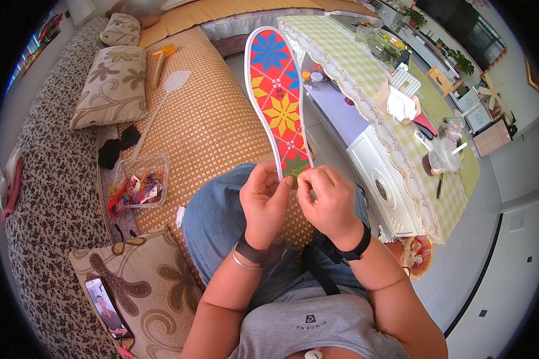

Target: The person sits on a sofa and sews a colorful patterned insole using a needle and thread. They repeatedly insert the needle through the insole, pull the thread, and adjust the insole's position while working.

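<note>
An embroidered shoe insole [280, 110] with a white border stands out ahead of me above my lap. Blue, yellow and green star shapes cover its red face. Its near end is pinched by my left hand [265, 199], thumb lying on the face. My right hand [329, 202] has thumb and forefinger closed together at the right side of the same end, against the green star [295, 165]. Any needle or thread between those fingertips is too small to make out. To the left, a clear plastic box [161, 179] holds tangled coloured embroidery thread [137, 188].
A patterned cushion [161, 273] bears a phone [108, 307] at my left. A fly swatter [177, 81] and mallet [158, 69] lie on the woven seat mat [202, 112]. Right is a coffee table with a checked tablecloth [341, 58], a tissue box [397, 103] and a plastic cup [442, 155].
</note>
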Demonstrator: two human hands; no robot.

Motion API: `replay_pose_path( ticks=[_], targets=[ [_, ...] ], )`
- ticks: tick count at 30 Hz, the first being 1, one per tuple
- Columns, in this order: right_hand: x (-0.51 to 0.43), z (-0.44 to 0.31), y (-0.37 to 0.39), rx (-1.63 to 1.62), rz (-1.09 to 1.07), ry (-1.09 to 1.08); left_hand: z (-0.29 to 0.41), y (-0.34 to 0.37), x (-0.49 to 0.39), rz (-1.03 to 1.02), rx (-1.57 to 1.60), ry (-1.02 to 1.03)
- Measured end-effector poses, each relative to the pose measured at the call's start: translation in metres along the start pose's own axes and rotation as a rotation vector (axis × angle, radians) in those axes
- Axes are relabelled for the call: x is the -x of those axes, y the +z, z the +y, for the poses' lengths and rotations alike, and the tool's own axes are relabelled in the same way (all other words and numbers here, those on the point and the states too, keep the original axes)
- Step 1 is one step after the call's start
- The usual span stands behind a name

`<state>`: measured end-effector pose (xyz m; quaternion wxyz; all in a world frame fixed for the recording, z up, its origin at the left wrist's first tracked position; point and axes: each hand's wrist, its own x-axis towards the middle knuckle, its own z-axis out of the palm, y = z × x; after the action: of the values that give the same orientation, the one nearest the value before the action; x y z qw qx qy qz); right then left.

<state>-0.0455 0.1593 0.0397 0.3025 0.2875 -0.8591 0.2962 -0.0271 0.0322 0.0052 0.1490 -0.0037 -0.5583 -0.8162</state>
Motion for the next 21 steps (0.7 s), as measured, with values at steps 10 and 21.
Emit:
replay_pose_path(
  ticks=[10,21],
  targets=[
    [-0.006,0.018,-0.03,-0.144,0.299,0.12,-0.001,-0.008,-0.004,-0.129,0.127,0.019],
    [0.014,0.021,-0.008,-1.834,-0.071,1.069,0.008,-0.005,0.0,-0.294,0.25,-0.163]
  ],
)
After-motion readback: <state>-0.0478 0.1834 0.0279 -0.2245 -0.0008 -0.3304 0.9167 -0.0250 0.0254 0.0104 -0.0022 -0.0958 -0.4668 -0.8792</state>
